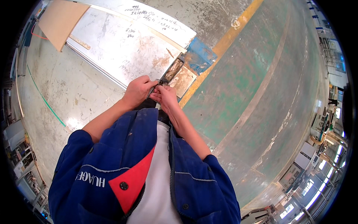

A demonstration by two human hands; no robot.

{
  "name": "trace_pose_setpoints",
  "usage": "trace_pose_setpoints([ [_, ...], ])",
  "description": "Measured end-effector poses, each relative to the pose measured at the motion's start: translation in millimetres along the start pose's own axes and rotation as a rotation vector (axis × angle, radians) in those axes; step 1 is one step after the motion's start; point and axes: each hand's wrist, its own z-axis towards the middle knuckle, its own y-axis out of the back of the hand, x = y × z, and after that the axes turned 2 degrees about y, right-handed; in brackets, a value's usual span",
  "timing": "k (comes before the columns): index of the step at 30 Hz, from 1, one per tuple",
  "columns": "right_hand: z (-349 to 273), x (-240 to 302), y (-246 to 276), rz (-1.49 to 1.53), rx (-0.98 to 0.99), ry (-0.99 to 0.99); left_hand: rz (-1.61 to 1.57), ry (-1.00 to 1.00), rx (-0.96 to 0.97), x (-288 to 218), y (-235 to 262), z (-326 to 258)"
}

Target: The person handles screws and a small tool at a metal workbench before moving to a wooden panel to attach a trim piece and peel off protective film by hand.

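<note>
My left hand (138,90) is closed in a pinch at the near corner of a white workbench top (112,48). Close beside it, my right hand (166,96) has its fingers curled and pressed together. Between the fingertips shows a bit of something thin and dark grey, mostly hidden and too small to name. Just beyond the hands, along the bench's end, sits a dark, worn tray-like holder (173,70) with brownish contents I cannot make out. A stained tan board (184,80) lies to its right.
A brown panel (61,20) overhangs the bench's far left, near a short wooden strip (79,42). Handwriting marks the white top. A blue piece (199,56) is at the bench's right end. A yellow line (231,33) crosses the floor; machines (319,125) stand far right.
</note>
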Motion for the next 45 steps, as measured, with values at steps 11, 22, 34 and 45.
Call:
trace_pose_setpoints([
  [11,1.7,9.6,-1.7,-0.039,0.037,-0.018,0.031,0.013,-0.069,10.5,-11.3,12.6],
  [22,3.2,4.2,12.1,-0.084,0.05,-0.018,0.066,-0.146,0.017,8.0,-8.3,2.8],
  [34,-5.4,20.2,1.0,-0.11,0.108,-0.041,0.019,0.065,-0.059,7.1,-16.7,11.6],
  [45,-0.9,11.2,4.1,-0.366,0.009,0.086,-0.027,0.081,-0.035,1.3,-4.9,1.9],
])
